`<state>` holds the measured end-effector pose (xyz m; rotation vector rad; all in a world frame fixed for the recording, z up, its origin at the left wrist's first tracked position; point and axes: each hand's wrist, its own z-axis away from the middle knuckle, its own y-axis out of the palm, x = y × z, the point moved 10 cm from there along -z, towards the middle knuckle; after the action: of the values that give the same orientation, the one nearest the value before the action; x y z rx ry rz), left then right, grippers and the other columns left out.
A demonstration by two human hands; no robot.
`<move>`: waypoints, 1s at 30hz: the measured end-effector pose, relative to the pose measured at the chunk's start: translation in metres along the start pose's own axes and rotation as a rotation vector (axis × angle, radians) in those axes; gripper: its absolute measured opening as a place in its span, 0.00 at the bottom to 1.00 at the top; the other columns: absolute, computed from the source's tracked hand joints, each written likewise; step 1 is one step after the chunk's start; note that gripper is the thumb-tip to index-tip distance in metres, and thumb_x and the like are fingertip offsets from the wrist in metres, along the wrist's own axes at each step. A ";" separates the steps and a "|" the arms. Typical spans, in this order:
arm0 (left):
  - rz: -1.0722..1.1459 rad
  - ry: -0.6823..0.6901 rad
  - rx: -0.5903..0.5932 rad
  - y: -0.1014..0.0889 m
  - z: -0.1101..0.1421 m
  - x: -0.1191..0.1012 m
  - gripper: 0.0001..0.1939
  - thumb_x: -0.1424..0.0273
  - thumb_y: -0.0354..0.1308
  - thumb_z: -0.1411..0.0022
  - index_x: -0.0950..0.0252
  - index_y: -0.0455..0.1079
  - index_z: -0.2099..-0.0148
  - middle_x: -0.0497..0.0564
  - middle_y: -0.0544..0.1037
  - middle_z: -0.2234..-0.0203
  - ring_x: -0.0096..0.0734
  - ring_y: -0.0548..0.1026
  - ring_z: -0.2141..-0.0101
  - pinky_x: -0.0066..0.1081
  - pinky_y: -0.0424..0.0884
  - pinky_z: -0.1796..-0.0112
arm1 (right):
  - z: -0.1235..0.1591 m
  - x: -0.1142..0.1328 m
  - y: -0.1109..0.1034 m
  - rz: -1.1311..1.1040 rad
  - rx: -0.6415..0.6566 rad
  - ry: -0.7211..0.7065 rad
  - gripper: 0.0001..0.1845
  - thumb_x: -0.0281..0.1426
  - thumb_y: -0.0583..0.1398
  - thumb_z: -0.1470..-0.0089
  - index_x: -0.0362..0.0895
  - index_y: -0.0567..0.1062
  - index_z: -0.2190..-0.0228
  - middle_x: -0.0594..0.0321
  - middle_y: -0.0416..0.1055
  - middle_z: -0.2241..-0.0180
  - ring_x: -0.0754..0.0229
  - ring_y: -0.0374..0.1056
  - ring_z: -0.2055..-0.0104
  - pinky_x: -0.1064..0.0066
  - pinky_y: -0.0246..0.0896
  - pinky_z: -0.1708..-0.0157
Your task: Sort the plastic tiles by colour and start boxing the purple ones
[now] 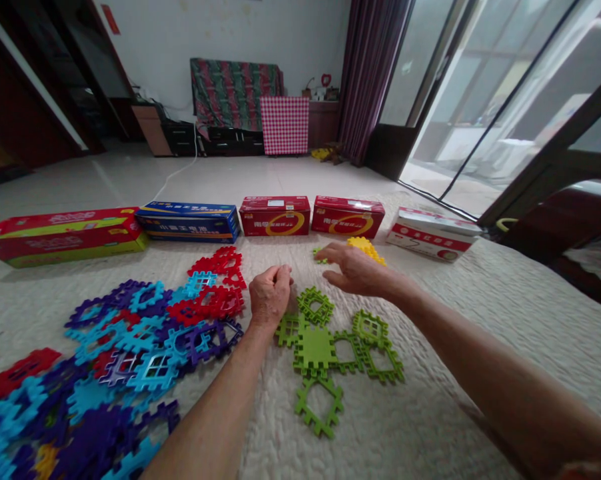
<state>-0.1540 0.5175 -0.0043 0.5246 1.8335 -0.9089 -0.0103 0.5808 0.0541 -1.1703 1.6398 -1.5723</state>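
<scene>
My left hand (pixel 269 297) is closed with curled fingers beside the green building pieces; whatever may be inside it is hidden. Thumb apart from the fingers, my right hand (pixel 356 269) is open over the bedspread. Just past its fingertips shows a small green piece (pixel 320 255), partly covered. Behind that hand lies a yellow piece (pixel 365 249). Between my forearms are several flat, notched green pieces, among them a solid square one (pixel 314 348), a round-holed one (pixel 315 305) and a diamond-holed one (pixel 329 421).
A large heap of purple, light blue and red pieces (pixel 155 367) spreads to the left. Across the back stand a red-green box (pixel 65 237), a blue box (pixel 188 223), two red boxes (pixel 275 217) and a white-red box (pixel 430 233). Everything rests on a quilted cream bedspread (pixel 520 320).
</scene>
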 end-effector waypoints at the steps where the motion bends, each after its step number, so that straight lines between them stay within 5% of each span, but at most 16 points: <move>1: 0.003 -0.001 -0.001 0.000 0.000 0.000 0.18 0.60 0.51 0.40 0.64 0.75 0.72 0.49 0.78 0.79 0.30 0.75 0.75 0.26 0.67 0.71 | 0.007 0.014 0.003 -0.099 0.056 -0.087 0.27 0.23 0.56 0.50 0.41 0.68 0.46 0.51 0.66 0.44 0.54 0.64 0.45 0.60 0.59 0.46; 5: -0.009 0.009 -0.001 -0.001 0.000 -0.002 0.18 0.60 0.51 0.40 0.64 0.75 0.72 0.49 0.78 0.79 0.30 0.75 0.75 0.26 0.67 0.70 | 0.029 0.049 0.017 -0.290 0.248 -0.257 0.41 0.18 0.57 0.59 0.45 0.62 0.41 0.54 0.59 0.38 0.55 0.59 0.39 0.62 0.57 0.42; 10: -0.024 0.006 -0.002 0.000 0.000 0.000 0.18 0.59 0.50 0.40 0.64 0.75 0.72 0.49 0.78 0.79 0.29 0.74 0.76 0.27 0.66 0.71 | 0.027 0.055 0.022 -0.282 0.262 -0.251 0.32 0.19 0.58 0.56 0.43 0.68 0.47 0.53 0.70 0.48 0.54 0.67 0.47 0.60 0.61 0.46; 15: -0.007 -0.001 -0.002 0.000 0.000 0.000 0.17 0.59 0.51 0.40 0.64 0.75 0.72 0.48 0.77 0.79 0.29 0.74 0.76 0.27 0.66 0.71 | 0.028 0.056 0.016 -0.317 0.256 -0.284 0.27 0.20 0.58 0.50 0.45 0.70 0.48 0.56 0.69 0.45 0.56 0.66 0.44 0.61 0.58 0.43; 18: -0.003 0.002 0.000 0.000 0.001 -0.002 0.17 0.60 0.51 0.40 0.64 0.75 0.72 0.48 0.77 0.79 0.29 0.74 0.75 0.27 0.66 0.70 | 0.028 0.049 0.009 -0.371 0.215 -0.263 0.19 0.23 0.56 0.44 0.45 0.74 0.52 0.58 0.70 0.45 0.59 0.67 0.46 0.65 0.59 0.45; 25: -0.017 -0.014 0.005 0.001 0.000 0.002 0.17 0.59 0.51 0.41 0.64 0.75 0.71 0.48 0.78 0.79 0.30 0.75 0.74 0.26 0.67 0.70 | 0.016 0.005 0.007 -0.282 0.115 0.017 0.12 0.31 0.52 0.38 0.43 0.75 0.64 0.64 0.74 0.70 0.64 0.67 0.70 0.73 0.59 0.69; 30: -0.022 -0.004 0.005 0.001 0.001 0.001 0.17 0.59 0.51 0.40 0.64 0.76 0.71 0.48 0.78 0.79 0.30 0.75 0.75 0.26 0.67 0.70 | 0.017 -0.004 0.004 -0.063 0.029 0.098 0.16 0.30 0.57 0.45 0.41 0.71 0.54 0.53 0.73 0.58 0.56 0.69 0.59 0.67 0.61 0.59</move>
<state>-0.1533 0.5178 -0.0056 0.5064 1.8376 -0.9293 0.0054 0.5760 0.0467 -1.1573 1.6508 -1.7112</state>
